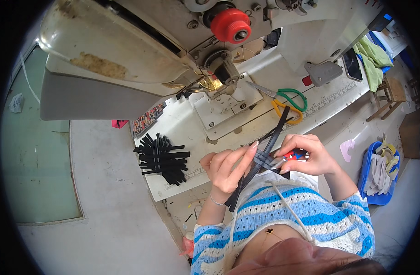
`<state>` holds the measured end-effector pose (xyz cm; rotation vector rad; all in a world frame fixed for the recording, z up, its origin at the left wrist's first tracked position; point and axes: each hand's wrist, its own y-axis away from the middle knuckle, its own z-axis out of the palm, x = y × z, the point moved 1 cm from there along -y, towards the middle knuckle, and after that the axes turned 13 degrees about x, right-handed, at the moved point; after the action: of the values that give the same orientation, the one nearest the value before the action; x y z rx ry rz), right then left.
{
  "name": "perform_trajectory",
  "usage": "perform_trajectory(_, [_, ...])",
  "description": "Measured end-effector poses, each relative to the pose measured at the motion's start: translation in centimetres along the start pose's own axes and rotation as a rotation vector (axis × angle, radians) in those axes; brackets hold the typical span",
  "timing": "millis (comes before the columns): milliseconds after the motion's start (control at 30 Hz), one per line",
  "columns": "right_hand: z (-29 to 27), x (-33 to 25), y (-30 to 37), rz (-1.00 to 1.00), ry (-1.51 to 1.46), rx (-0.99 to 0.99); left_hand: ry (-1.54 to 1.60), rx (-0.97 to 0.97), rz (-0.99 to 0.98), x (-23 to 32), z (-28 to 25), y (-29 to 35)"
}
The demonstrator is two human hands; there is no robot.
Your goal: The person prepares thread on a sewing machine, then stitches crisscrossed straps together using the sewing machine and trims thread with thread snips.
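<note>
My left hand (226,170) is closed on long black fabric strips (279,129), pinching them between thumb and fingers in front of my lap. Some of the strips cross each other near the fingertips. In my right hand (310,158) is a small pair of thread snips (290,155) with red and blue on the handle. Their metal tips rest at the strips, close to my left fingertips. Whether the blades are cutting cannot be made out. On the machine table to the left lies a bundled pile of short black strips (162,160).
A sewing machine (127,59) with a red knob (230,26) fills the far side. Scissors with green and yellow handles (288,118) lie on the table (182,183). At the right are a blue basket (379,199) of pale pieces, a wooden stool (393,91) and green cloth (372,52).
</note>
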<state>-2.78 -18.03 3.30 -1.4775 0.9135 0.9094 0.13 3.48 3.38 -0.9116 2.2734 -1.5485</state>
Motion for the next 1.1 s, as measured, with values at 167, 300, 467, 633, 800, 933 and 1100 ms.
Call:
perform_trajectory(167, [-0.5,0.2,0.0,-0.046,0.067,0.047,-0.007,0.016,0.007,-0.1,0.1,0.0])
perform_trajectory(300, [-1.0,-1.1,-1.1,-0.197,0.209,0.069,-0.003,-0.004,0.024,-0.2,-0.2,0.1])
perform_trajectory(467, [-0.9,-1.8,-1.9,-0.354,0.387,-0.064,-0.007,-0.022,0.053,-0.2,-0.4,-0.2])
perform_trajectory(633, [0.0,-1.6,-2.2,-0.373,0.369,-0.062,0.000,-0.040,0.070,-0.2,-0.4,0.1])
perform_trajectory(800, [-0.3,-1.4,-2.2,-0.362,0.384,-0.027,0.006,-0.033,0.066,-0.4,-0.5,0.1])
perform_trajectory(933, [-0.5,-1.6,-2.2,-0.384,0.416,-0.043,-0.001,-0.029,0.062,-0.4,-0.6,0.0])
perform_trajectory(1100, [0.2,-1.2,-2.0,-0.364,0.337,-0.077,0.046,-0.044,0.068,-0.2,-0.3,0.2])
